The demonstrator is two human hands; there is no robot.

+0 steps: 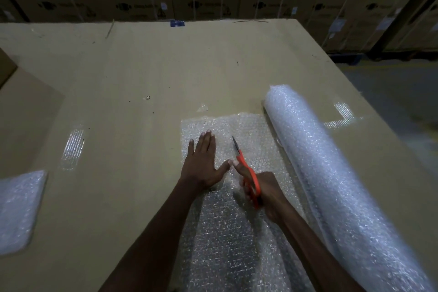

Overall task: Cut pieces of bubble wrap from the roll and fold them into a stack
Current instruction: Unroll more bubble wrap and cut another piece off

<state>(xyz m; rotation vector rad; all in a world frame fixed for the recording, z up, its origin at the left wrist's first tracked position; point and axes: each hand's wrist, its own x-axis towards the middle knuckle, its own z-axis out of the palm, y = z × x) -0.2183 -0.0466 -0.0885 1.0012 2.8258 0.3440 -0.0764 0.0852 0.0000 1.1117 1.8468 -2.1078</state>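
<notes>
- Left hand [201, 163] lies flat with fingers spread, pressing the unrolled bubble wrap sheet [237, 232]; right hand [263, 193] grips the orange scissors [246, 173].
- Risk: the left thumb sits just beside the blades; a forward snip could nick it. Thin film may bunch and tear crookedly.
- Scissors point away from the person, parallel to the roll [331, 185], which lies right of both hands.

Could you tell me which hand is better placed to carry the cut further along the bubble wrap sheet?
The right hand: it already grips the orange scissors, blades pointing along the sheet. The left hand lies flat, pressing the sheet down.
</notes>
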